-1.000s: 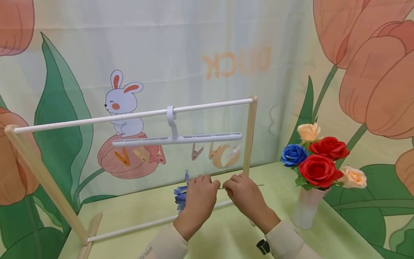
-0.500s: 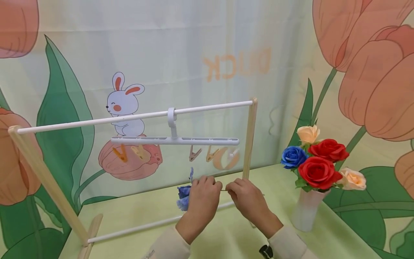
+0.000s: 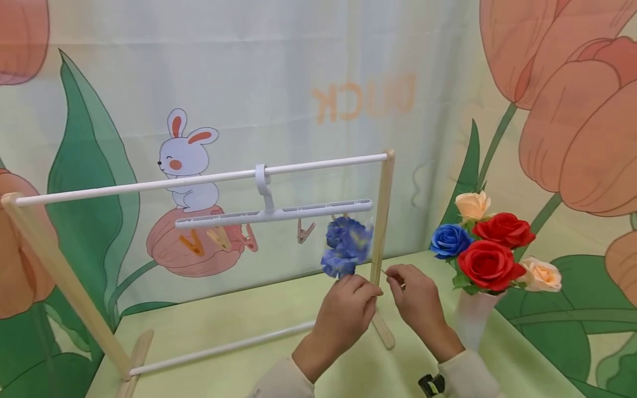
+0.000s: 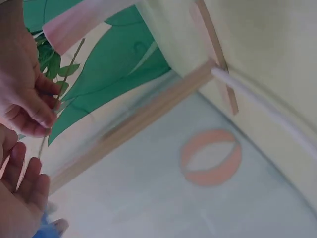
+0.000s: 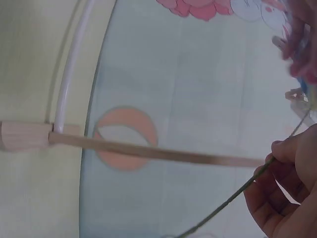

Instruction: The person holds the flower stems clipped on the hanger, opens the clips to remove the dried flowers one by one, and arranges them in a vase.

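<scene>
A blue flower [image 3: 343, 237] with ruffled petals stands upright in front of the right end of the grey clip hanger [image 3: 224, 219]. Just under the petals, my left hand [image 3: 343, 312] grips its stem. Farther along, my right hand [image 3: 420, 296] pinches the thin green stem [image 5: 228, 201] between thumb and fingers, as the right wrist view shows. Several small clips hang below the bar, among them an orange clip [image 3: 191, 243], a pink clip [image 3: 250, 237] and a brownish clip [image 3: 304, 231]. The petals largely cover the clips at the right end.
The hanger hooks over the white rod [image 3: 199, 179] of a wooden rack, whose right post [image 3: 384, 215] rises close behind my hands. To the right stands a white vase [image 3: 475, 315] with red, peach and blue roses. A lower white rod [image 3: 224, 348] runs near the table [image 3: 199, 326].
Both hands have moved right. The blue petals have risen from low beside my left hand to the hanger's right end, and the hanger has swung slightly.
</scene>
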### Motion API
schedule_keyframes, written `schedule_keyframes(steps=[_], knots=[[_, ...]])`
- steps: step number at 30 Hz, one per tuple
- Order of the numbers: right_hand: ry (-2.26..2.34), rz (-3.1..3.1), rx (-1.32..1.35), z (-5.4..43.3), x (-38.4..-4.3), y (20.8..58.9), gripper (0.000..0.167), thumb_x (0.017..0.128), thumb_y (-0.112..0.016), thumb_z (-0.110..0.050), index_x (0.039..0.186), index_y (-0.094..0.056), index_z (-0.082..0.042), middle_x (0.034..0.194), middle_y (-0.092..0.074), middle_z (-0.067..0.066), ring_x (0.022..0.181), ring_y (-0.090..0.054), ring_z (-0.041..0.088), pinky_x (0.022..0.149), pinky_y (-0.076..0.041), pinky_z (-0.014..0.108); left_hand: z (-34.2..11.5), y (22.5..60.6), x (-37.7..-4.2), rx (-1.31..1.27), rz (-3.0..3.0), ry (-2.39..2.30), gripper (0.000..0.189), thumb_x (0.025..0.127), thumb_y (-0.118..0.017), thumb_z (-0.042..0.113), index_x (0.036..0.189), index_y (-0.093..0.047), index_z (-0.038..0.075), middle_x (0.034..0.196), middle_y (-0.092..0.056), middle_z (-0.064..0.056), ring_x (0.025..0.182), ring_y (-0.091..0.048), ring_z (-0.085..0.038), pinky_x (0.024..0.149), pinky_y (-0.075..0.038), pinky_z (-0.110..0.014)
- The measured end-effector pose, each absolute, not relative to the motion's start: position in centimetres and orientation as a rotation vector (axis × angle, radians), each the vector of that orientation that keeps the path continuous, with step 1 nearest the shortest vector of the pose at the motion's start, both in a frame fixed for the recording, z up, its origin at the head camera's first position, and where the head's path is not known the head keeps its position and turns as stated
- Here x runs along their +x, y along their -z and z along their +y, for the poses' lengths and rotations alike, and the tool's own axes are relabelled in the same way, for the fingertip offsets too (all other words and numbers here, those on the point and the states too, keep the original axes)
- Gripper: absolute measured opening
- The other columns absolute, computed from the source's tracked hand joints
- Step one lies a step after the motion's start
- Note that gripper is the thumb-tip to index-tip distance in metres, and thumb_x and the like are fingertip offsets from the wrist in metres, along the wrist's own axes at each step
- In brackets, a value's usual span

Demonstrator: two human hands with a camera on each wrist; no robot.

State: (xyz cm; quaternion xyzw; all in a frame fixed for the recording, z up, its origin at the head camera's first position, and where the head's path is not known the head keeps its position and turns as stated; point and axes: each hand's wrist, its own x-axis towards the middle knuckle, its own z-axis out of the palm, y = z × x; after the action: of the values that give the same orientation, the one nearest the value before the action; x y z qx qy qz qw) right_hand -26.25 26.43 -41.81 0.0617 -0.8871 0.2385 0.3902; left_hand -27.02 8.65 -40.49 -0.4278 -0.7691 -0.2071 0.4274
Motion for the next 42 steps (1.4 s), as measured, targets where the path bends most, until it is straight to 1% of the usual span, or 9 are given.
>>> schedule_keyframes(steps=[5, 10, 15, 18, 21, 24, 27, 38, 42], knots=[[-0.723, -2.177, 0.059, 29.0, -25.6, 40.8, 0.01, 0.088, -0.074, -0.001, 0.097, -0.072, -0.005, 0.085, -0.073, 0.009, 0.074, -0.07, 0.023, 0.068, -0.06, 0.04, 11.2, 42.7, -27.2, -1.038, -2.179, 0.685, 0.018, 0.086, -0.079, 0.016, 0.103, -0.073, 0.017, 0.096, -0.072, 0.003, 0.089, -0.069, -0.014, 0.079, -0.057, -0.025], [-0.84, -2.135, -0.072, 30.7, -24.7, 39.8, 0.012, 0.094, -0.069, -0.007, 0.105, -0.072, -0.004, 0.092, -0.075, 0.011, 0.078, -0.068, 0.025, 0.07, -0.051, 0.018, 14.2, 44.4, -27.9, -1.019, -2.502, 0.953, 0.024, 0.093, -0.074, 0.02, 0.116, -0.071, 0.013, 0.107, -0.073, -0.001, 0.098, -0.07, -0.015, 0.082, -0.056, -0.022], [-0.892, -2.036, -0.109, 32.6, -24.1, 39.4, 0.013, 0.094, -0.069, -0.008, 0.106, -0.073, -0.003, 0.093, -0.075, 0.014, 0.076, -0.059, -0.004, 0.07, -0.04, 0.002, 17.2, 45.5, -28.3, -1.014, -2.649, 1.206, 0.031, 0.094, -0.072, 0.021, 0.123, -0.068, 0.01, 0.116, -0.07, -0.004, 0.102, -0.071, -0.018, 0.083, -0.055, -0.02], [-0.908, -1.957, -0.118, 34.0, -24.0, 39.1, 0.013, 0.092, -0.07, -0.006, 0.104, -0.073, -0.001, 0.09, -0.075, 0.015, 0.074, -0.049, -0.02, 0.069, -0.04, 0.0, 19.2, 45.9, -28.3, -1.005, -2.689, 1.29, 0.036, 0.093, -0.074, 0.025, 0.126, -0.065, 0.011, 0.119, -0.069, -0.003, 0.102, -0.071, -0.015, 0.083, -0.055, -0.02], [-0.948, -1.892, -0.155, 35.3, -23.7, 38.8, 0.014, 0.092, -0.07, -0.005, 0.104, -0.073, 0.001, 0.084, -0.073, -0.006, 0.073, -0.048, -0.022, 0.068, -0.04, 0.001, 21.4, 46.1, -28.0, -0.974, -2.73, 1.393, 0.044, 0.092, -0.075, 0.028, 0.131, -0.063, 0.012, 0.124, -0.068, -0.002, 0.104, -0.068, -0.01, 0.086, -0.055, -0.021], [-0.949, -1.855, -0.212, 36.6, -23.1, 38.4, 0.015, 0.092, -0.069, -0.007, 0.104, -0.074, 0.001, 0.081, -0.059, -0.031, 0.071, -0.049, -0.021, 0.068, -0.039, 0.001, 23.9, 46.1, -27.6, -0.931, -2.746, 1.507, 0.051, 0.09, -0.077, 0.031, 0.135, -0.06, 0.013, 0.126, -0.066, 0.001, 0.105, -0.066, -0.007, 0.087, -0.055, -0.022], [-0.925, -1.845, -0.271, 37.7, -22.7, 38.1, 0.016, 0.094, -0.068, -0.01, 0.106, -0.074, -0.001, 0.08, -0.052, -0.042, 0.071, -0.049, -0.021, 0.066, -0.038, 0.002, 26.2, 46.3, -27.2, -0.885, -2.734, 1.572, 0.055, 0.089, -0.079, 0.033, 0.136, -0.058, 0.014, 0.125, -0.064, 0.004, 0.105, -0.063, -0.006, 0.086, -0.054, -0.021], [-0.947, -1.844, -0.374, 38.6, -22.7, 36.8, 0.024, 0.1, -0.063, -0.023, 0.115, -0.072, -0.006, 0.084, -0.054, -0.037, 0.077, -0.052, -0.017, 0.068, -0.041, 0.003, 30.0, 46.2, -26.9, -0.706, -2.572, 1.837, 0.04, 0.087, -0.081, 0.029, 0.12, -0.063, 0.018, 0.114, -0.063, 0.007, 0.104, -0.065, -0.005, 0.082, -0.055, -0.018], [-0.913, -1.886, -0.417, 38.6, -23.0, 37.0, 0.024, 0.1, -0.062, -0.024, 0.115, -0.072, -0.008, 0.091, -0.065, -0.021, 0.077, -0.049, -0.019, 0.069, -0.039, 0.005, 30.5, 46.3, -27.1, -0.66, -2.461, 1.875, 0.027, 0.089, -0.075, 0.027, 0.113, -0.066, 0.017, 0.107, -0.066, 0.007, 0.097, -0.067, -0.004, 0.078, -0.054, -0.015]])
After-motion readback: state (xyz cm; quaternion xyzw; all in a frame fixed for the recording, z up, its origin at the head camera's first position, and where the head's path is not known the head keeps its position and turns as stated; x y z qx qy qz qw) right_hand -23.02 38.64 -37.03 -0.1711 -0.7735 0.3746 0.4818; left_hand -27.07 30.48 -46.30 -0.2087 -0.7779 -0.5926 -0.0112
